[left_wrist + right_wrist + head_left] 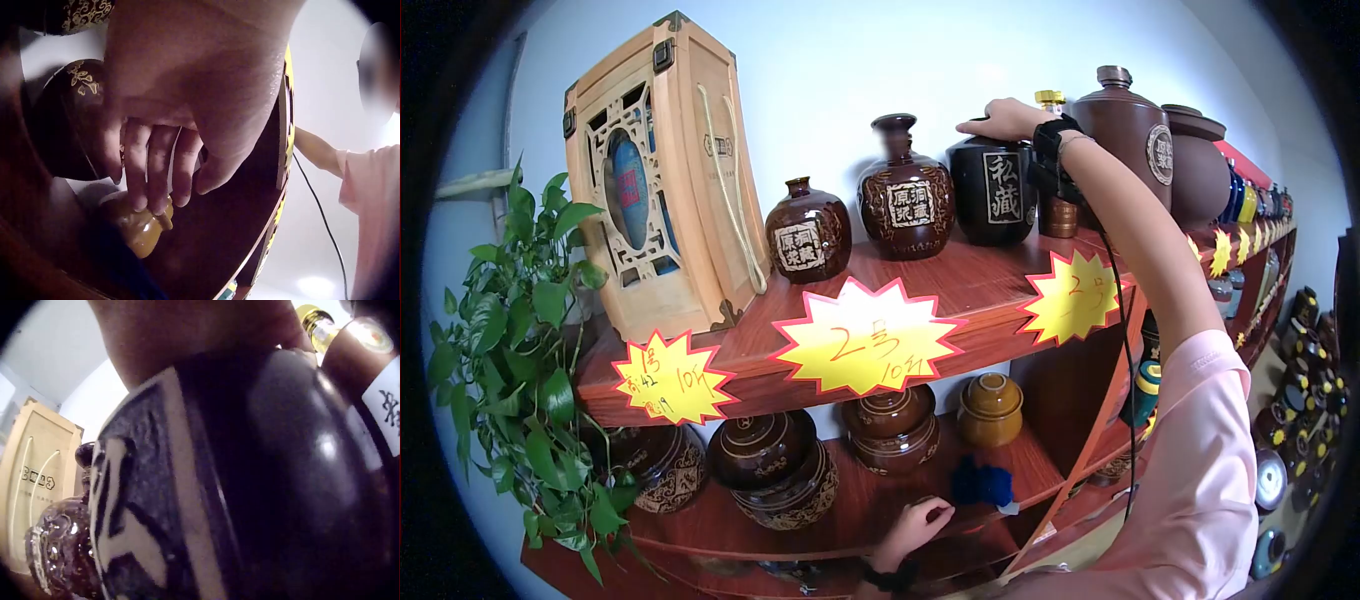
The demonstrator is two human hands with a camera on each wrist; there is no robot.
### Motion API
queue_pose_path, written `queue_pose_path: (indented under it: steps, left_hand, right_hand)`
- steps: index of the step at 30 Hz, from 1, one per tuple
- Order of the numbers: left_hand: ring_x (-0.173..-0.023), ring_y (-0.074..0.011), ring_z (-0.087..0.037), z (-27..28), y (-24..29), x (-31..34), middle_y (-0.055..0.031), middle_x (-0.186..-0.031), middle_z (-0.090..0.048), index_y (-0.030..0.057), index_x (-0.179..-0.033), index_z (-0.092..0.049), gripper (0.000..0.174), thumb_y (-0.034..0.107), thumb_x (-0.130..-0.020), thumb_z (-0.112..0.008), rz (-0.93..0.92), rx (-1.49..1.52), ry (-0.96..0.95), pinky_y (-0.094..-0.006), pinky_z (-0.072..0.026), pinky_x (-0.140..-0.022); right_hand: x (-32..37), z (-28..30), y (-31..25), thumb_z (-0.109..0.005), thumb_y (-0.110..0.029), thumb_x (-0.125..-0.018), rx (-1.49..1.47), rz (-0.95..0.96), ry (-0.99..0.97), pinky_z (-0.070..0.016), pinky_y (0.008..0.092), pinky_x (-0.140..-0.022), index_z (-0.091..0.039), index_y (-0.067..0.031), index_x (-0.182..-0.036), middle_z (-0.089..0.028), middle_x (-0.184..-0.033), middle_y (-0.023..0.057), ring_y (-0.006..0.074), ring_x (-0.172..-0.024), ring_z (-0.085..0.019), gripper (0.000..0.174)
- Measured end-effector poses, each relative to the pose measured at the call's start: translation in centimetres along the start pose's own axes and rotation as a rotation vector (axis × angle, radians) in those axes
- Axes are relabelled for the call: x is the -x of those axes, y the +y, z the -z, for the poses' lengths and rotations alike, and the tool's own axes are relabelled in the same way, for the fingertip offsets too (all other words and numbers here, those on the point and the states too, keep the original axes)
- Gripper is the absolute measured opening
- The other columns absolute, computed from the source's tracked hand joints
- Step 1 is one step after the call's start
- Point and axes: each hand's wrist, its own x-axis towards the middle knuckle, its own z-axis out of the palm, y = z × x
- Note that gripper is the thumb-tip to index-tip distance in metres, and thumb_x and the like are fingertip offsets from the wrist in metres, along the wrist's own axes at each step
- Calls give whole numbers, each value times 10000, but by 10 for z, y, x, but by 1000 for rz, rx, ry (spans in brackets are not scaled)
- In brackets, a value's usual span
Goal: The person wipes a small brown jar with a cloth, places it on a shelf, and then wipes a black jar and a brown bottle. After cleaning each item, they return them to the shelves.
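A glossy black glazed jar with broad shoulders (975,205) stands upright on the red-brown wooden upper shelf (965,275), its long axis vertical and its top up. A tall rectangular label (1003,188) faces the near side, its longer edges running up and down with the jar. Seen close from the right wrist, the label's pale characters and smooth border stand against a rough dark ground, while the jar's rounded flank is slick and throws back soft highlights.

The right hand (1006,119) lies over the top of this jar, back upward; its fingertips are mostly hidden, so I cannot tell whether they are clamped on it. The left hand (915,530) is lower and nearer, its fingers loosely bent and holding nothing, just beside a dark-blue, soft-looking bundle (983,485) on the lower shelf (830,535).

Left of the black jar stands a dark-brown, shiny, round-bodied jar with a narrow neck and flared top (907,220), then a smaller squat one (825,225), then a tall pale wooden box (720,190) with fretwork and rope handles. Right of it are a slim brown bottle with a gold cap (1057,218) and a large matt-brown lidded jar (1125,125).
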Motion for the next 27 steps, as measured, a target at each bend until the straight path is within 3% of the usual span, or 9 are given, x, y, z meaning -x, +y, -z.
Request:
queue_pose_path:
  steps: [6,14,18,20,22,23,24,27]
  left_hand:
    - [-810,-177,-662,-3,9,-3,-98,-918,-694,-5,-964,-648,157,133,-889,-643,51,3,-49,-299,-505,-713]
    - [-824,-201,-674,-10,-1,-8,-111,-907,-695,0,-946,-651,134,114,-878,-643,-23,16,-22,-305,-511,-719]
    - [-813,-239,-677,-11,11,-15,-123,-889,-688,14,-928,-653,117,113,-867,-648,-23,14,-28,-317,-514,-710]
    - [-819,-237,-678,-15,14,-19,-123,-894,-687,16,-928,-651,111,108,-866,-648,-16,37,-44,-315,-513,-715]
    - [-816,-205,-671,-21,14,-24,-102,-896,-674,21,-938,-635,109,101,-865,-651,-89,59,-65,-299,-511,-714]
    - [-855,-193,-663,-23,19,-26,-100,-920,-675,13,-953,-640,122,99,-866,-653,-63,85,-96,-297,-502,-755]
    - [-893,-181,-654,-24,23,-29,-98,-944,-676,6,-967,-645,135,97,-868,-656,-37,110,-125,-294,-494,-796]
    - [-892,-175,-647,-34,23,-37,-92,-949,-662,9,-988,-628,162,93,-857,-672,-96,137,-156,-296,-496,-804]
  right_hand:
    - [1,1,-2,-513,-539,-805,42,-24,50,-511,436,-827,-684,71,-931,-662,-952,278,383,-880,-653,646]
    - [7,17,15,-515,-573,-808,45,-48,170,-524,425,-797,-694,67,-899,-666,-921,279,384,-854,-662,671]
    - [17,38,23,-518,-595,-805,0,0,361,-520,445,-784,-689,75,-836,-659,-846,295,416,-802,-659,692]
    - [35,58,22,-565,-565,-806,-18,-21,336,-497,420,-801,-673,73,-982,-669,-895,258,366,-872,-657,671]
    - [72,72,6,-628,-371,-825,-268,-155,437,-530,367,-719,-684,68,-923,-688,-869,199,274,-794,-668,453]
    - [94,80,0,-554,-382,-880,-431,-171,435,-512,393,-797,-651,57,-1035,-674,-964,210,296,-902,-649,476]
    - [109,82,-7,-548,-416,-888,-553,-218,535,-513,393,-793,-638,49,-1068,-663,-987,208,292,-933,-638,507]
    - [169,87,-3,-558,-429,-871,-578,-190,671,-506,387,-793,-628,47,-1075,-656,-989,199,287,-933,-631,523]
